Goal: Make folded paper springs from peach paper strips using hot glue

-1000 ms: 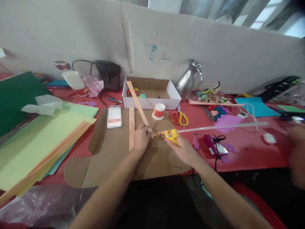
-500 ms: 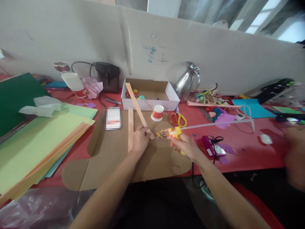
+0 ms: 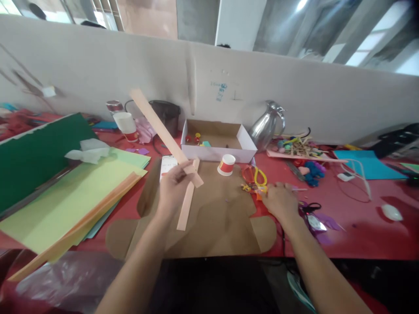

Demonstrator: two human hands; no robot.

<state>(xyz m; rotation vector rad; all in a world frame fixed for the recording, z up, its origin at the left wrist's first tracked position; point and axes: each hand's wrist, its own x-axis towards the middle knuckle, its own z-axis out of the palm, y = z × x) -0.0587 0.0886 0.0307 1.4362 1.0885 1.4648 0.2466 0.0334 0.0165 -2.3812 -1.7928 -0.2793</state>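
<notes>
Blue writing [image 3: 221,90] unreadable, my left hand [image 3: 173,188] now lifts the pinched strip [image 3: 161,129], right hand [image 3: 280,201] at glue gun [image 3: 252,189], grip unclear

I'm seeing free cardboard [image 3: 225,226] lying before the paper cup [image 3: 226,165], while a white box [image 3: 218,153] is blocking behind it, scissors [image 3: 256,176] are crowding its right, pale strips [image 3: 185,211] its left.

Back edge of my counter [image 3: 369,237]
I see a steel jug [image 3: 266,128], a dark bag [image 3: 169,114] and crumpled pink paper [image 3: 144,130].
</notes>
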